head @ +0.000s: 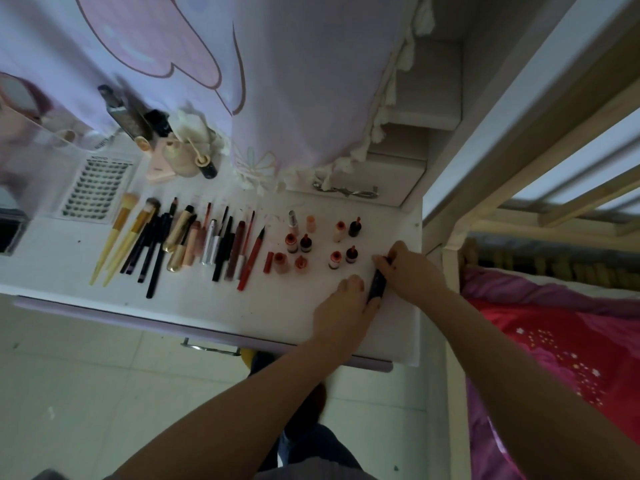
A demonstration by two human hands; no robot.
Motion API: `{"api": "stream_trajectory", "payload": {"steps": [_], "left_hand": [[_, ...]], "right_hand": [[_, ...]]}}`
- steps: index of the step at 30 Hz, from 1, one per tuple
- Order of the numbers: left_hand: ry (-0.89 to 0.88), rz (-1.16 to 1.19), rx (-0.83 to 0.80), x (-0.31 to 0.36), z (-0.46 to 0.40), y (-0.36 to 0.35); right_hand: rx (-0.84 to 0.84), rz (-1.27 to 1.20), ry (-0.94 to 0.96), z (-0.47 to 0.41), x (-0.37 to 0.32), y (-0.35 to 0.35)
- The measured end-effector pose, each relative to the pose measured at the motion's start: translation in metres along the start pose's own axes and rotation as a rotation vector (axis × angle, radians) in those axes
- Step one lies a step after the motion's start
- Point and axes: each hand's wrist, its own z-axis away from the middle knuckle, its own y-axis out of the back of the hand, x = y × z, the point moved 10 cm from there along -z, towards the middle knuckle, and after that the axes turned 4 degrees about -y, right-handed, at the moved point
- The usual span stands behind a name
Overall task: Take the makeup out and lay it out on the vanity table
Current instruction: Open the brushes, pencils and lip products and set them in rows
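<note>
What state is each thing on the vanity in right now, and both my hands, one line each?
Dark tube: lying on the tabletop, held at both ends.
Left hand: grips the tube's near end.
Right hand: grips the tube's far end.
Small bottles: standing upright in loose rows.
Brushes and pencils: lying flat, side by side.
Lash tray: lying flat.
Drawer handle: drawer looks closed.

Smooth matt white vanity table (214, 299), shiny metal drawer handle (207, 347), soft cloth curtain (311, 81).
</note>
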Motion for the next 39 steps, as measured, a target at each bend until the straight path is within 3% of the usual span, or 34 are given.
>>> {"api": "stream_trajectory", "payload": {"steps": [5,9,13,17,23,29,34,39], "left_hand": [[-0.055,-0.244,-0.096,0.006,-0.009,-0.008],[-0.168,-0.321,-0.146,0.004,0.005,0.01],[-0.291,-0.171,-0.289,0.012,0.026,0.034],[-0.443,-0.247,-0.315,0.033,0.046,0.066],[-0.32,-0.088,-0.181,-0.014,0.052,0.111],[-0.073,0.457,-0.253,-0.026,0.057,0.061],[-0.065,0.37,-0.091,-0.041,0.049,0.062],[-0.16,0.287,0.107,-0.036,0.04,0.074]], "right_hand": [[-0.035,-0.216,-0.069,0.018,-0.011,-0.016],[-0.276,-0.392,-0.044,0.036,-0.02,-0.023],[-0.568,-0.336,0.12,0.079,-0.047,-0.009],[-0.674,-0.327,0.285,0.114,-0.07,0.01],[-0.566,-0.603,0.172,0.109,-0.03,0.04],[-0.371,-0.791,0.05,0.098,-0.039,0.009],[-0.074,-0.62,0.094,0.093,-0.029,0.003],[0.002,-0.804,0.042,0.089,-0.023,-0.01]]}}
